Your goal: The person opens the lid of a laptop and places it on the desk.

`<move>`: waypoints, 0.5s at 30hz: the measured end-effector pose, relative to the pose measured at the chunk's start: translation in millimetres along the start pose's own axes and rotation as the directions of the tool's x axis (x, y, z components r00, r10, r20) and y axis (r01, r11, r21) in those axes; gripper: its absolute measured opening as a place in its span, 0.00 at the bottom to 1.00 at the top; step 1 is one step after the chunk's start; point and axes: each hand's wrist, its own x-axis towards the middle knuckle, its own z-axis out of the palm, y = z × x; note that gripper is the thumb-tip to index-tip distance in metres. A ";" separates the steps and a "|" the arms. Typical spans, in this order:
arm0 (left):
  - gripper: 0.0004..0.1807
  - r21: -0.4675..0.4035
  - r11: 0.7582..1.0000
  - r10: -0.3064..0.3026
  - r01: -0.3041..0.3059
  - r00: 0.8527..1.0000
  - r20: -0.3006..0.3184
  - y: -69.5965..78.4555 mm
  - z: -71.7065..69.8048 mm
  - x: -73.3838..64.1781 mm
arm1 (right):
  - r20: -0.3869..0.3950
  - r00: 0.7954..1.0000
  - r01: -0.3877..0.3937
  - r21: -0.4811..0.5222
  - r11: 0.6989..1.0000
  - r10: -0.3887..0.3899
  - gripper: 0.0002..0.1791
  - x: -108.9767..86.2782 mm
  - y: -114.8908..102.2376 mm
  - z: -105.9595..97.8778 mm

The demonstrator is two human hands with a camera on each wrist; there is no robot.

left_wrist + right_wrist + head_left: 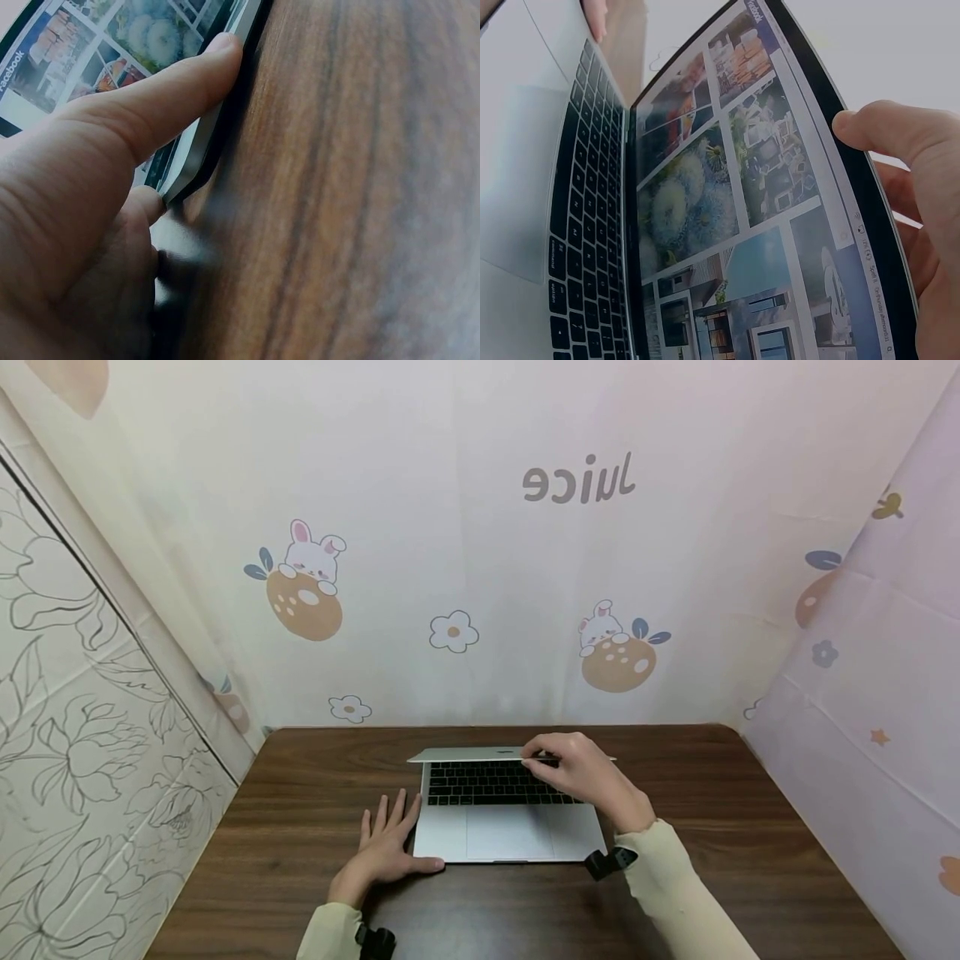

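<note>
A silver laptop (442, 837) sits on the table, its lid (465, 754) tilted partway over the black keyboard (480, 783). My right hand (581, 768) pinches the lid's upper edge between thumb and fingers. In the right wrist view the thumb (877, 129) lies on the black bezel with fingers behind, and the lit screen (697, 202) displays a grid of photos. My left hand (386, 852) has its fingers spread on the table along the laptop's left side. Its thumb (180, 90) reaches over the front corner in the left wrist view.
The brown wooden table (300, 827) extends around the laptop. Behind it hangs a pale curtain (457, 552) printed with rabbits and flowers, and another patterned panel (82, 752) borders the left side. Each sleeve carries a black wrist camera (609, 862).
</note>
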 end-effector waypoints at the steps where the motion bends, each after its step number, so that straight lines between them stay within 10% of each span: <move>1: 0.70 -0.011 1.000 0.009 -0.009 1.000 -0.002 0.3 -0.6 -0.8 | 0.001 1.000 -0.003 -0.002 1.000 0.003 0.04 0.7 0.6 -0.4; 15: 0.70 0.007 1.000 -0.002 0.002 1.000 -0.026 -7.8 8.2 4.7 | 0.066 0.993 -0.103 0.051 0.993 0.099 0.04 12.2 5.8 -9.5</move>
